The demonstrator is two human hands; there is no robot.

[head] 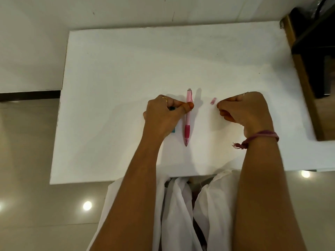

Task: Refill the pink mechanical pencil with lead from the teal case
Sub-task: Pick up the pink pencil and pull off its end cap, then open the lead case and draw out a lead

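Note:
The pink mechanical pencil (pixel 188 122) lies on the white table (pixel 126 73), its tip pointing toward me and its far end uncapped. My left hand (pixel 163 116) pinches the pencil's barrel between thumb and fingers. The teal case (pixel 173 130) is mostly hidden under that hand; only a corner shows beside the palm. A small pink cap (pixel 213 100) lies loose on the table to the right of the pencil. My right hand (pixel 244 109) rests beside the cap with its fingers curled together. Nothing is visible in them, and a thin lead would be too small to tell.
A dark wooden piece of furniture (pixel 311 69) stands against the table's right edge. A pink thread band (pixel 261 137) circles my right wrist. White cloth (pixel 181 205) hangs below the table's near edge. Tiled floor shows on the left.

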